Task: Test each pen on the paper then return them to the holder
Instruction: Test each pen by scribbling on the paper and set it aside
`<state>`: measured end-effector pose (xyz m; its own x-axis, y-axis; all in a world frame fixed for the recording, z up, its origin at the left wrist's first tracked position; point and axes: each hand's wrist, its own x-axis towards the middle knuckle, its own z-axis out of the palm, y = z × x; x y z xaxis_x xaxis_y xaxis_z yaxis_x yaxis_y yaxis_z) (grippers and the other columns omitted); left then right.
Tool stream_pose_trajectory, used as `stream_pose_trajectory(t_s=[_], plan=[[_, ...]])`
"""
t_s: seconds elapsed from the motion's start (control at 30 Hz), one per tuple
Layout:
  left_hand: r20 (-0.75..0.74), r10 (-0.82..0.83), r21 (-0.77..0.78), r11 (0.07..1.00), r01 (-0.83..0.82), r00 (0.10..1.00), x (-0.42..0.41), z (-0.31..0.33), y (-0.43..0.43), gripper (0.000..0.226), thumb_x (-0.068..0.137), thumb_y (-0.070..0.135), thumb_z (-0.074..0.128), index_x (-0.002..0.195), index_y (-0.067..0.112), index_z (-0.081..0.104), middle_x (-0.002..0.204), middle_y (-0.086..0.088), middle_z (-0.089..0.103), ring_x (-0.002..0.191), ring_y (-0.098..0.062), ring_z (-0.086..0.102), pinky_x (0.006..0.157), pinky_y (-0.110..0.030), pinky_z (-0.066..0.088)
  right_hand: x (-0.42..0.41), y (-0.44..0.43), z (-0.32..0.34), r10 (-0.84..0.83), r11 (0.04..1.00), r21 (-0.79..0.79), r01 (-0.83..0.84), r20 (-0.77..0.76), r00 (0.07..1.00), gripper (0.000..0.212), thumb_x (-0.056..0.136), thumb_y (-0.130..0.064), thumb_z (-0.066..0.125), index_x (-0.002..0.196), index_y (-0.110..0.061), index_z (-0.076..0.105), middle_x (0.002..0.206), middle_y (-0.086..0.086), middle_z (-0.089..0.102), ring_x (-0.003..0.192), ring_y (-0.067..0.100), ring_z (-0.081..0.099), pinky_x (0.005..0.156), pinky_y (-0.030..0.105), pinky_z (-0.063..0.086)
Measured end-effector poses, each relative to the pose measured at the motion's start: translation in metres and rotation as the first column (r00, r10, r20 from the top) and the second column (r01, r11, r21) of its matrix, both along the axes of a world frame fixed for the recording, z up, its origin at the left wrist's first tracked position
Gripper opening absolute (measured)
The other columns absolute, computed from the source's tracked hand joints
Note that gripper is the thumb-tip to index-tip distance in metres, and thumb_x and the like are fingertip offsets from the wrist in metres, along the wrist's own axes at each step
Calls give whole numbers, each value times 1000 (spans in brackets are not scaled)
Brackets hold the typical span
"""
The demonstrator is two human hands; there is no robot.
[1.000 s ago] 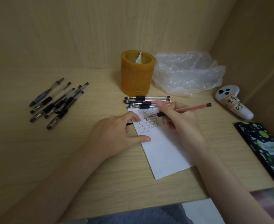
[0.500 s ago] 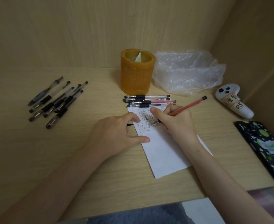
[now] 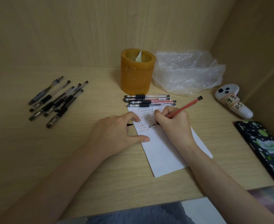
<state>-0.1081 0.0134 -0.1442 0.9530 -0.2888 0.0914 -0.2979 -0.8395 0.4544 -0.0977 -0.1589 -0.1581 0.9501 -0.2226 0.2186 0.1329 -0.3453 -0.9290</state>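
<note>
My right hand [image 3: 173,125] grips a red pen [image 3: 185,107] in a writing hold, its tip down on the white paper [image 3: 163,154] below rows of small test marks. My left hand [image 3: 115,133] rests at the paper's left edge, thumb and forefinger pressing on the sheet; a small black pen cap [image 3: 129,124] pokes out from under its curled fingers. The orange holder [image 3: 137,73] stands behind the paper with only a scrap of paper inside. Several pens [image 3: 149,100] lie in a row at the paper's top edge. Another bunch of black pens [image 3: 57,101] lies at the left.
A crumpled clear plastic bag [image 3: 188,73] sits right of the holder. A white controller [image 3: 232,101] with a label lies at the right by the side wall, and a black and green phone [image 3: 265,151] lies near the desk's front right edge.
My right hand swung the red pen from lying almost level to a steep writing angle and brought its tip down onto the marked part of the paper. My left hand has stayed put.
</note>
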Motion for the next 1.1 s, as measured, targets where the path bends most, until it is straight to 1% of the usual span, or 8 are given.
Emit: stream_pose_trajectory(t_s=[0.1, 0.27, 0.37, 0.5, 0.7, 0.83, 0.97, 1.1], plan=[[5, -1, 1, 1000, 1, 1000, 1, 0, 0, 60, 60, 75, 60, 110, 42, 50, 62, 12, 55, 79, -3, 59, 73, -27, 49, 0, 0, 0, 2, 1000, -14, -2, 9, 1000, 31, 80, -8, 65, 53, 1, 51, 47, 1, 46, 45, 5, 37, 48, 15, 32], [15, -3, -5, 1000, 3, 1000, 0, 0, 0, 59, 60, 75, 60, 109, 42, 50, 61, 12, 56, 76, -3, 60, 70, -26, 48, 0, -1, -1, 15, 1000, -20, -15, 4, 1000, 35, 81, -10, 65, 50, -7, 49, 40, -11, 42, 43, 4, 37, 47, 14, 32], [18, -4, -7, 1000, 5, 1000, 0, -1, 0, 59, 60, 75, 59, 108, 42, 51, 57, 12, 53, 74, -4, 59, 70, -26, 48, -1, 0, -1, 20, 999, -29, -20, 10, 1000, 36, 81, -9, 66, 50, -9, 49, 40, -10, 42, 42, 4, 37, 47, 14, 32], [23, -6, -7, 1000, 6, 1000, 0, -1, 0, 60, 60, 74, 59, 109, 41, 51, 57, 11, 54, 75, -4, 60, 71, -27, 49, -1, 1, 0, 2, 999, -35, -2, 25, 1000, 37, 80, -6, 64, 48, -11, 45, 41, -10, 41, 43, 4, 36, 46, 13, 31], [20, -11, -8, 1000, 11, 1000, 0, -2, 1, 59, 60, 74, 60, 108, 42, 51, 56, 11, 52, 77, -3, 60, 71, -27, 49, -1, 0, 0, 2, 999, -33, -1, 26, 1000, 35, 80, -5, 63, 49, -8, 47, 45, -3, 43, 44, 4, 37, 47, 13, 31], [12, -4, -13, 1000, 4, 1000, 1, -2, 1, 58, 60, 74, 60, 108, 43, 50, 56, 11, 53, 76, -1, 59, 70, -25, 47, -1, 0, 0, 15, 999, -30, -14, 23, 1000, 31, 80, -5, 64, 53, 2, 50, 48, 3, 47, 44, 4, 38, 47, 13, 32], [8, -5, -11, 1000, 5, 1000, 1, -2, 0, 58, 60, 74, 59, 108, 42, 50, 56, 10, 54, 76, -2, 60, 70, -27, 48, -2, 1, 1, 12, 999, -38, -12, 25, 1000, 30, 79, -4, 63, 53, 1, 49, 47, 2, 43, 43, 5, 36, 46, 12, 30], [16, -6, -7, 1000, 6, 1000, 1, -1, 0, 58, 61, 74, 60, 108, 42, 50, 56, 12, 51, 75, 0, 56, 69, -24, 45, -2, 1, 1, 14, 999, -42, -13, 20, 1000, 34, 77, -1, 63, 49, -8, 44, 43, -5, 38, 42, 5, 33, 45, 12, 28]])
